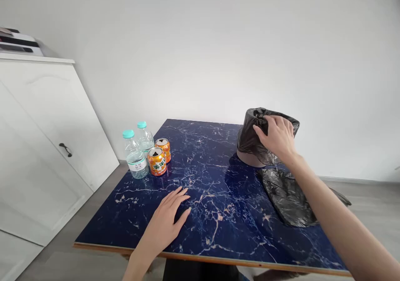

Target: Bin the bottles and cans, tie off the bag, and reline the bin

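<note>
Left hand (167,222) flat, open on table (218,214) | spare bag (287,197) under right forearm | right hand (276,137) pinching black liner (253,133) at bin (246,158) rim | risk: hard tug may tip bin | cans (158,160), bottles (136,158) beyond left hand

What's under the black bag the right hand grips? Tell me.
A small brownish bin shows below the black bag gripped by the right hand. The bin's inside is covered.

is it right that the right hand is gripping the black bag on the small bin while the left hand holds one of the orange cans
Not quite. In the head view the left hand lies flat on the blue table, apart from the orange cans. The right hand does grip the black bag on the small bin.
</note>
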A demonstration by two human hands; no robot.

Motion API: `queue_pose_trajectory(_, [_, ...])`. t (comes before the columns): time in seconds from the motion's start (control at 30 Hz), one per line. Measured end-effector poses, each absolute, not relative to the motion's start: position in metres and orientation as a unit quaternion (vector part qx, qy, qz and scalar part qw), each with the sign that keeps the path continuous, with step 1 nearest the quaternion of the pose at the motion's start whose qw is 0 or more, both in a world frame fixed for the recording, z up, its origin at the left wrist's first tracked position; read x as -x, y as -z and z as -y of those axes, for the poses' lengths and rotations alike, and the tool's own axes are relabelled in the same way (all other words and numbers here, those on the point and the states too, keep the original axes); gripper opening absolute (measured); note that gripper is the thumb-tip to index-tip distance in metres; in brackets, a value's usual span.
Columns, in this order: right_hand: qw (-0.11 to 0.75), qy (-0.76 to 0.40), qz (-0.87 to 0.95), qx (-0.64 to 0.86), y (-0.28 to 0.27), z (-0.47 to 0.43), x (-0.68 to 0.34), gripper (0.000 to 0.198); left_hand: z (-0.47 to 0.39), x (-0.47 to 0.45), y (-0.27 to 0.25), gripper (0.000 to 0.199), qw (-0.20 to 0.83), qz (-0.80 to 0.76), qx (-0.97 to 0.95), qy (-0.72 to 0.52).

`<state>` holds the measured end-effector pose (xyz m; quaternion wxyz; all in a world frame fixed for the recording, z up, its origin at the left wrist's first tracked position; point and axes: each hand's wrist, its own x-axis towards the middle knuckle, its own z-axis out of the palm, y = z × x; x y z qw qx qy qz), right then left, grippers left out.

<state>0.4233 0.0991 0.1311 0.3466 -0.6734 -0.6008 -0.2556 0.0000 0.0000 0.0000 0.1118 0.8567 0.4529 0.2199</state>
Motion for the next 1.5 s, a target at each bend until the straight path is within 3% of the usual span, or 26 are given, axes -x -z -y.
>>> queue_pose_trajectory(0.1, [0.303,0.248,0.599,0.699,-0.133,-0.117,-0.434,0.052,0.0,0.001,0.002,0.038,0.105,-0.451,-0.856,-0.229])
queue_pose_trajectory(0.37, [0.317,0.217,0.676,0.629,-0.149,-0.1,-0.413,0.05,0.001,0.002,0.003,0.035,0.107,-0.443,-0.856,-0.245])
queue_pose_trajectory(0.6, [0.363,0.134,0.803,0.453,-0.166,-0.041,-0.362,0.032,0.001,0.003,0.004,0.036,0.097,-0.44,-0.859,-0.242])
queue_pose_trajectory(0.9, [0.374,0.073,0.849,0.365,-0.171,0.02,-0.348,0.009,0.002,0.003,-0.004,0.037,0.113,-0.445,-0.858,-0.228])
queue_pose_trajectory(1.03, [0.371,0.021,0.866,0.335,-0.172,0.03,-0.36,0.013,0.001,0.002,-0.009,0.036,0.119,-0.455,-0.852,-0.229])
queue_pose_trajectory(1.17, [0.412,-0.071,0.854,0.31,-0.177,0.025,-0.373,0.044,-0.001,0.001,-0.009,0.034,0.13,-0.462,-0.843,-0.246])
queue_pose_trajectory(1.23, [0.456,-0.095,0.814,0.346,-0.185,0.017,-0.375,0.046,-0.002,0.001,-0.008,0.034,0.137,-0.468,-0.835,-0.254])
queue_pose_trajectory(1.33, [0.485,-0.079,0.749,0.445,-0.204,0.003,-0.373,0.04,-0.004,0.001,-0.007,0.035,0.142,-0.477,-0.827,-0.263])
queue_pose_trajectory(1.5, [0.418,-0.012,0.765,0.49,-0.23,-0.012,-0.37,0.047,-0.005,-0.003,-0.014,0.033,0.145,-0.485,-0.815,-0.281])
